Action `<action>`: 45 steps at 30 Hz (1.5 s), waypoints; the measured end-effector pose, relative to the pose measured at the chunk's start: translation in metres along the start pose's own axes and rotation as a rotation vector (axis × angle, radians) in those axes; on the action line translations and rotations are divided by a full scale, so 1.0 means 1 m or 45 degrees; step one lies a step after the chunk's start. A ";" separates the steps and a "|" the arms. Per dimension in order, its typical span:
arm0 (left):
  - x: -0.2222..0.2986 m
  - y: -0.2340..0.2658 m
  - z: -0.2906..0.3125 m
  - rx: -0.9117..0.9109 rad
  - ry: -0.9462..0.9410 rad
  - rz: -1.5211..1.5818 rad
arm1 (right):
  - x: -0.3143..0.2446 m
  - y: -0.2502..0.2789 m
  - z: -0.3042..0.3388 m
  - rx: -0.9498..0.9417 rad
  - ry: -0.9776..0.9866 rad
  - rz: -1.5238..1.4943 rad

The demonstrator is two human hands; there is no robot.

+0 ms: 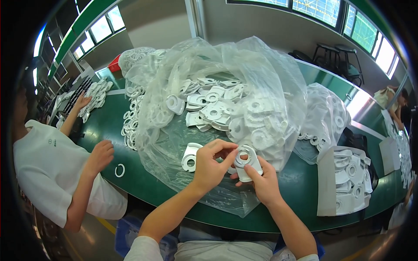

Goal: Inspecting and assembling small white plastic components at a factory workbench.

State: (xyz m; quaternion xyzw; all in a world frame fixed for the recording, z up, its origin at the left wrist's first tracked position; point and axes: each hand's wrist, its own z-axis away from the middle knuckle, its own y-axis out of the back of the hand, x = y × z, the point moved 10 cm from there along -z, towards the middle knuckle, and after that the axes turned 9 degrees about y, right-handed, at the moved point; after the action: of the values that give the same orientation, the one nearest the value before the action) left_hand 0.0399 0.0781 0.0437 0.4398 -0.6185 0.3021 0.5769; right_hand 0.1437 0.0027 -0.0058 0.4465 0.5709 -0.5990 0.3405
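Note:
My right hand (pixel 265 185) grips a white plastic part (pixel 250 174), flat with one rounded end and a round ringed hole. Its thumb lies on the lower face while the fingers wrap behind. My left hand (pixel 213 163) is closed in a pinch at the rim of the hole; whether a separate ring sits between its fingertips is hidden. Just left of that hand, a similar white part (pixel 190 157) lies on the clear plastic sheet. Beyond both hands, an opened clear bag (pixel 170 74) holds a heap of such parts (pixel 213 111).
White rings (pixel 130 117) are piled left of the bag on the green table (pixel 109 143), with one loose ring (pixel 119 170) nearer. A carton (pixel 326 182) of white parts stands at right, before another clear bag (pixel 324 106). A co-worker (pixel 56 169) sits at left.

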 end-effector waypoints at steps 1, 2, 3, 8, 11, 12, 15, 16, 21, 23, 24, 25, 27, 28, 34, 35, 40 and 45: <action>0.002 -0.002 0.001 0.003 -0.017 -0.030 | 0.000 0.002 0.000 0.003 0.019 0.020; 0.004 -0.003 0.001 0.005 -0.035 -0.059 | -0.001 0.003 0.000 0.005 0.037 0.040; 0.003 -0.004 0.000 0.006 -0.034 -0.060 | -0.002 0.003 0.000 0.004 0.036 0.039; 0.011 -0.003 0.001 0.014 -0.163 -0.015 | -0.003 0.003 0.001 0.008 0.005 -0.062; 0.012 -0.003 0.002 0.011 -0.183 -0.014 | -0.002 0.002 0.001 -0.002 0.000 -0.083; 0.013 -0.003 0.002 0.011 -0.183 -0.013 | -0.003 0.002 0.001 -0.001 0.000 -0.083; 0.008 -0.009 0.001 -0.064 -0.081 -0.038 | -0.002 0.006 0.002 0.022 -0.011 -0.132; 0.008 -0.010 0.001 -0.068 -0.067 -0.039 | -0.003 0.008 0.002 0.021 0.002 -0.112; 0.009 -0.006 0.002 -0.071 -0.086 0.014 | -0.006 0.003 0.000 -0.019 0.061 -0.032; -0.004 -0.005 0.001 -0.108 0.103 0.346 | -0.010 -0.002 0.000 -0.015 0.087 -0.025; -0.010 -0.008 -0.001 -0.122 0.138 0.362 | -0.010 0.000 0.001 -0.012 0.089 -0.027; -0.011 -0.007 -0.002 -0.124 0.137 0.361 | -0.014 0.000 0.001 -0.034 0.135 0.024; -0.024 -0.014 -0.004 -0.235 0.286 0.290 | -0.017 0.000 0.002 -0.056 0.179 0.076; -0.025 -0.016 -0.004 -0.236 0.287 0.292 | -0.018 -0.001 0.002 -0.066 0.204 0.107; -0.029 -0.013 -0.003 -0.249 0.256 0.283 | -0.018 -0.003 0.003 -0.051 0.185 0.057; -0.030 -0.013 -0.003 -0.266 0.245 0.301 | -0.017 -0.003 0.003 -0.041 0.160 0.033; -0.028 -0.017 0.000 -0.204 0.262 0.239 | -0.016 0.001 0.005 -0.038 0.177 0.121; -0.014 -0.023 0.006 -0.230 0.152 0.078 | -0.016 0.021 0.003 0.149 0.176 0.170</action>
State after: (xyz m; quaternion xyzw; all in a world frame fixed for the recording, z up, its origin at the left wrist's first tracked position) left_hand 0.0575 0.0660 0.0258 0.3482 -0.6207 0.2883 0.6406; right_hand 0.1678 -0.0045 0.0007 0.5429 0.5262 -0.5750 0.3127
